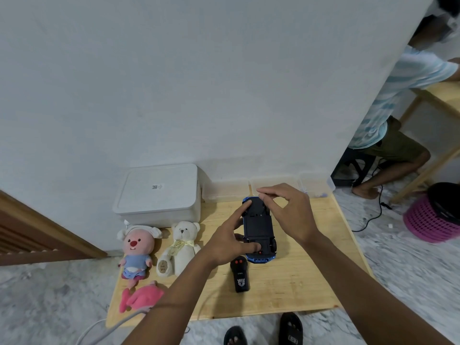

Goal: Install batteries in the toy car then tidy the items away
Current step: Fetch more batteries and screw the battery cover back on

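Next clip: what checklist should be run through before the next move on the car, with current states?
1. Toy car underside up on the table: ok.
2. Left hand holding the car: ok.
3. Right hand pinching at the car's far end: ok.
4. Battery cover off: cannot tell.
5. Batteries in sight: not ok, none visible.

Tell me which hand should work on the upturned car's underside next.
Right, probably. The left hand grips the blue car by its side and near end, steadying it, while the right hand has its fingers pinching at the underside's far end.
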